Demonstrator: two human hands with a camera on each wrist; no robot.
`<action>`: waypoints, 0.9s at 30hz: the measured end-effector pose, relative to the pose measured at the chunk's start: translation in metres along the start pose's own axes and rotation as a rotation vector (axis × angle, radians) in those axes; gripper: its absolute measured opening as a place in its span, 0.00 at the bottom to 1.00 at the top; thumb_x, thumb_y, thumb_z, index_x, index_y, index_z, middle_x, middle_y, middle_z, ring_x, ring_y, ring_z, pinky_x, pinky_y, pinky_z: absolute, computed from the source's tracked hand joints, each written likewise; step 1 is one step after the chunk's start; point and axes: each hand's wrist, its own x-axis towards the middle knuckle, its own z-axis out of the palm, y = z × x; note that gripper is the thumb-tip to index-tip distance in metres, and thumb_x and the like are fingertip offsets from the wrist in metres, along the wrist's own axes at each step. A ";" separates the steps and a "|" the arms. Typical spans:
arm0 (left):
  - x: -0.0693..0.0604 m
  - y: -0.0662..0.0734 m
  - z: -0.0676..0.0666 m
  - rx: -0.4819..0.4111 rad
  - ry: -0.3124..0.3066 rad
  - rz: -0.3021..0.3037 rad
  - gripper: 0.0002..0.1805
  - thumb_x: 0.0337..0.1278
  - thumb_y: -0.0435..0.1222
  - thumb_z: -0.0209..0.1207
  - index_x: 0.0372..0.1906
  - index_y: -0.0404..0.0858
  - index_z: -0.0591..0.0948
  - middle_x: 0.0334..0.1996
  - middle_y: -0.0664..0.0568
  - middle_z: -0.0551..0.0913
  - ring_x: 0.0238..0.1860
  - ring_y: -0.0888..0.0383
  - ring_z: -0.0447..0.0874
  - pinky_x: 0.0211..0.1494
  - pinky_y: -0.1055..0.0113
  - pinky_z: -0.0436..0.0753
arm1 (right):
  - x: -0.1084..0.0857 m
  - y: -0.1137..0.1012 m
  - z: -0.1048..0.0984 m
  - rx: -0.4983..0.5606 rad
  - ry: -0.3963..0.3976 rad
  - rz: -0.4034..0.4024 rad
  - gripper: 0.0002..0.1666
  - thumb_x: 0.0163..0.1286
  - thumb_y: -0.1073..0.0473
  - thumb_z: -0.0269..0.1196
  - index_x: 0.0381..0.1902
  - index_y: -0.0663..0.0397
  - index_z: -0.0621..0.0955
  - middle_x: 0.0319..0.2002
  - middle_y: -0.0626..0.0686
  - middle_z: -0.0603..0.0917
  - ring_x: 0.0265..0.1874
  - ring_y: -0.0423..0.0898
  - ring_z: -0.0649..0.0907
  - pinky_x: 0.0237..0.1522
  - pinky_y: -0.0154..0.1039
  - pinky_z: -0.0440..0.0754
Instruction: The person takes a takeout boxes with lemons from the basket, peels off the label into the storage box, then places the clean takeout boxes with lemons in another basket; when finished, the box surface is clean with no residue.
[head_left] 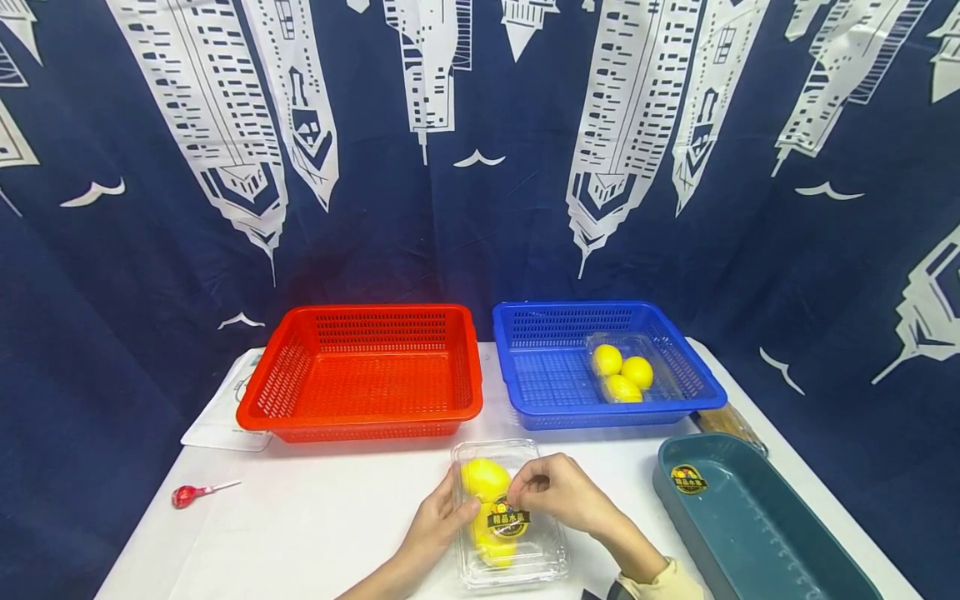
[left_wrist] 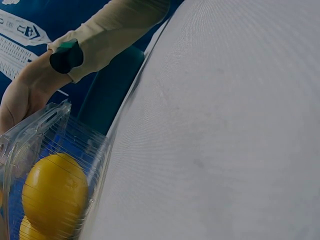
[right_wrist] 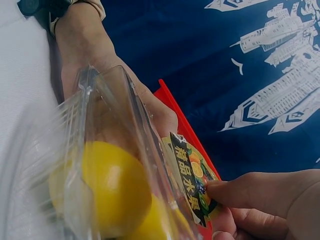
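Note:
A clear plastic fruit box (head_left: 542, 554) with yellow lemons (head_left: 483, 479) inside is on the near middle of the white table. My left hand (head_left: 433, 523) grips its left side, thumb over the lid. Above the lid, my right hand (head_left: 562, 493) pinches a round black-and-gold fruit sticker (head_left: 508, 518) by its edge. In the right wrist view the sticker (right_wrist: 190, 180) stands close along the lid, between the right thumb and fingers; whether it touches the plastic I cannot tell. The left wrist view catches the box (left_wrist: 62, 112) and a lemon (left_wrist: 55, 192) from the side.
Behind stand a red basket (head_left: 360, 429) and a blue basket (head_left: 540, 367), the blue one holding another lemon box (head_left: 660, 358). At right, a dark green tray (head_left: 772, 517) has a similar sticker (head_left: 687, 479) on it. A red lollipop (head_left: 185, 496) lies at left.

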 end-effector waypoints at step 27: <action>0.000 -0.001 0.000 0.027 0.010 0.001 0.44 0.68 0.43 0.54 0.76 0.27 0.45 0.76 0.33 0.47 0.73 0.36 0.57 0.73 0.49 0.62 | -0.001 0.003 -0.004 0.088 -0.046 -0.024 0.07 0.55 0.70 0.61 0.30 0.65 0.85 0.27 0.56 0.86 0.24 0.33 0.79 0.30 0.26 0.79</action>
